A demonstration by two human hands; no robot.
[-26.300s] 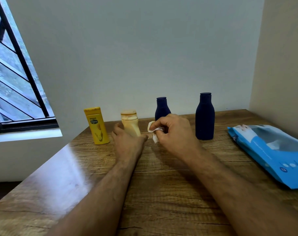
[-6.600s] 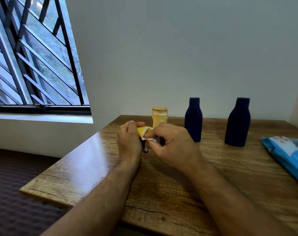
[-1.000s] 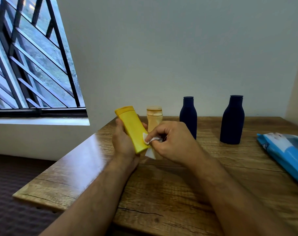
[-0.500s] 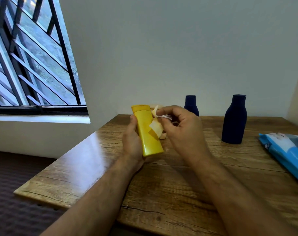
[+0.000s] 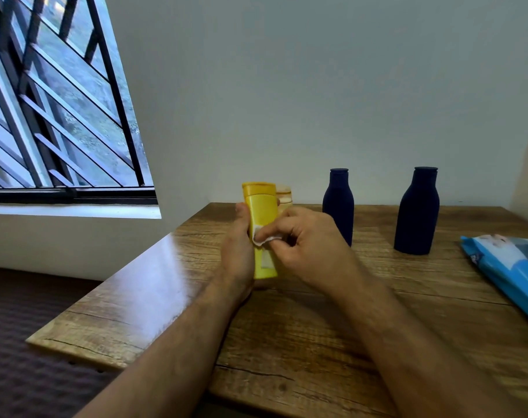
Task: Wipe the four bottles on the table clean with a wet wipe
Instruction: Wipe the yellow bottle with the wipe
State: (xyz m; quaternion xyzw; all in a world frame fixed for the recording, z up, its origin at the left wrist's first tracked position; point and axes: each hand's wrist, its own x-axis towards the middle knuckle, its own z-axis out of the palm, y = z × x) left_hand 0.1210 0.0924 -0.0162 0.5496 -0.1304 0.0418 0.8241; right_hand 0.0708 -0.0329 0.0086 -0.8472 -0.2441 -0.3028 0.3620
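My left hand [image 5: 237,251] grips a yellow bottle [image 5: 261,212] upright above the wooden table [image 5: 302,321]. Against the bottle's lower front, my right hand [image 5: 305,245] pinches a small white wet wipe [image 5: 261,238]. Just behind the yellow bottle stands a tan bottle [image 5: 284,197], mostly hidden. Two dark blue bottles stand farther right: a smaller one [image 5: 338,203] and a larger one [image 5: 417,212].
A blue pack of wet wipes [image 5: 510,267] lies at the table's right edge. A barred window [image 5: 54,116] is on the left and a plain wall runs behind the table. The table's left corner juts over a dark floor.
My right hand has slid the wipe down from near the bottle's cap to its lower half. The yellow bottle now stands more upright in my left hand.
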